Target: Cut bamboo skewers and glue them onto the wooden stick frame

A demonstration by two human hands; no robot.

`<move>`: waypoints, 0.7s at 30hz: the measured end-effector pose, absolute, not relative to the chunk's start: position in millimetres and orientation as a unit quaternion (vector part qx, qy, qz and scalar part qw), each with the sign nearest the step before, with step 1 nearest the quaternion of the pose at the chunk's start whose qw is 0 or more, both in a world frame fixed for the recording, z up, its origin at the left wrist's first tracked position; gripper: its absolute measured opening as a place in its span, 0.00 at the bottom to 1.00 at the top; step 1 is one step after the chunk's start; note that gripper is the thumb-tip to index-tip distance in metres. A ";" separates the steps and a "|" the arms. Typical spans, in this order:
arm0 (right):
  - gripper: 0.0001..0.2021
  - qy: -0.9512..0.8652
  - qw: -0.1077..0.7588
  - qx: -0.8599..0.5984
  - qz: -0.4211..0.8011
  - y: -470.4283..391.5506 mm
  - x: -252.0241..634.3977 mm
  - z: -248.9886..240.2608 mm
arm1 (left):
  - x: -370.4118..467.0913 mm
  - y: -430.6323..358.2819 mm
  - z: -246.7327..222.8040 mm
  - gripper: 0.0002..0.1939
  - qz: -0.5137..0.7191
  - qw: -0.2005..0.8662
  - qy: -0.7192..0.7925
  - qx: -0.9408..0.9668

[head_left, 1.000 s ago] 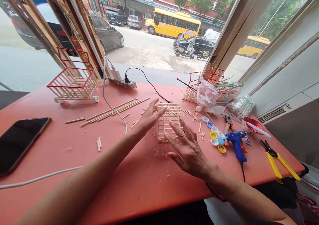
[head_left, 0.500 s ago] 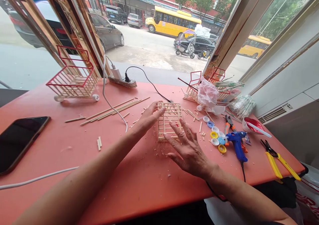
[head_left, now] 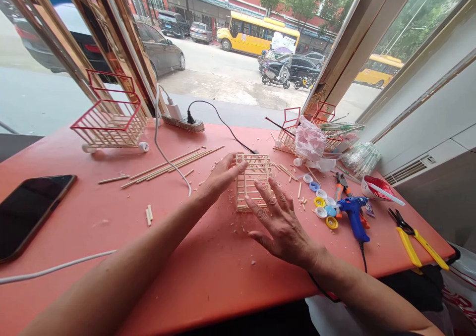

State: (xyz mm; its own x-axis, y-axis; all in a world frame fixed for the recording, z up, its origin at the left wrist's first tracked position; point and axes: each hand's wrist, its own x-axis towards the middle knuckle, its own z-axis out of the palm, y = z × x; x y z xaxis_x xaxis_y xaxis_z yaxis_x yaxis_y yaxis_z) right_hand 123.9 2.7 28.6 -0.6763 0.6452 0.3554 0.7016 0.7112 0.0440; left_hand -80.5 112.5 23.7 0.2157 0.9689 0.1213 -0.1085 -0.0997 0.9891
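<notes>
While camera dips slightly, left hand (head_left: 219, 177) stays at stick basket (head_left: 253, 180), fingers spread

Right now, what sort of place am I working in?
Probably a small craft bench at a street-facing window. The orange table holds a stick basket frame between both hands, a blue glue gun and a finished toy cart; parked cars and a yellow bus show outside.
</notes>
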 end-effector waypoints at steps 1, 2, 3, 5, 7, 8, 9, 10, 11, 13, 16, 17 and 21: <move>0.30 -0.911 0.156 -0.372 -0.086 2.7 123.6 28.5 | -80.6 112.6 23.9 0.28 0.492 0.551 0.389 0.551; 0.30 -0.911 0.153 -0.374 -0.084 2.6 123.2 28.5 | -80.7 112.7 24.3 0.29 0.492 0.553 0.390 0.547; 0.29 -0.910 0.150 -0.377 -0.083 2.6 122.8 28.5 | -80.8 112.7 24.9 0.29 0.492 0.556 0.389 0.545; 0.29 -0.910 0.147 -0.379 -0.081 2.4 122.2 28.7 | -81.1 113.0 25.9 0.29 0.491 0.564 0.384 0.541; 0.29 -0.911 0.147 -0.377 -0.082 2.2 122.0 29.0 | -81.2 113.6 26.5 0.30 0.492 0.574 0.376 0.536; 0.29 -0.911 0.147 -0.376 -0.082 2.1 121.9 29.1 | -81.2 114.0 26.5 0.30 0.493 0.578 0.374 0.532; 0.30 -0.912 0.146 -0.375 -0.083 2.0 121.9 29.2 | -81.1 114.5 26.3 0.30 0.494 0.581 0.374 0.528; 0.30 -0.912 0.145 -0.375 -0.083 2.0 121.9 29.3 | -81.0 115.0 25.9 0.31 0.494 0.583 0.377 0.523; 0.30 -0.912 0.144 -0.375 -0.083 2.1 121.9 29.3 | -80.8 115.6 25.3 0.31 0.494 0.584 0.381 0.520; 0.30 -0.912 0.143 -0.376 -0.082 2.3 121.9 29.2 | -80.6 116.6 24.2 0.33 0.494 0.585 0.388 0.513; 0.31 -0.912 0.149 -0.375 -0.078 3.1 121.6 28.8 | -80.9 116.9 24.3 0.34 0.491 0.588 0.392 0.510; 0.32 -0.911 0.152 -0.375 -0.076 3.4 121.6 28.6 | -81.2 116.5 25.2 0.33 0.490 0.587 0.392 0.511; 0.35 -0.907 0.162 -0.382 -0.071 4.0 121.6 28.3 | -82.5 113.4 31.5 0.31 0.469 0.574 0.420 0.523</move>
State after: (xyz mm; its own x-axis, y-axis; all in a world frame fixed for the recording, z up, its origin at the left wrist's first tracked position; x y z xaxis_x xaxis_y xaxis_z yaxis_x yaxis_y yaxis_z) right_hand 121.6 4.0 28.3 -0.6558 0.6695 0.3487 0.7155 0.6986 0.0042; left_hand -82.5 113.4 31.5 0.2067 0.9784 0.0077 -0.0988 0.0131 0.9950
